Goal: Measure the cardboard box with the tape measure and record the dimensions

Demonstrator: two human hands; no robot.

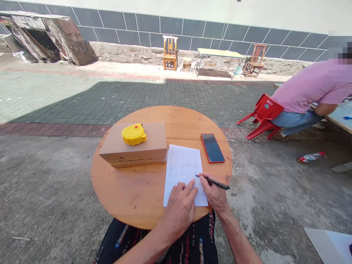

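A white sheet of paper (182, 167) with faint printed rows lies on the round wooden table (132, 190) in front of me. My left hand (180, 205) rests flat on the sheet's lower part, fingers stretched out. My right hand (214, 192) is closed around a black pen (213, 182), whose tip touches the paper near its right edge. A red-cased phone (212, 147) lies face up just right of the sheet. Left of the paper sits a flat cardboard box (154, 143) with a yellow tape measure (134, 134) on top.
A person in a pink shirt (308, 88) sits on a red plastic chair (264, 113) at the right, at another table. Wooden chairs (170, 53) and a green folding table (220, 54) stand by the far wall. A bottle (310, 157) lies on the ground.
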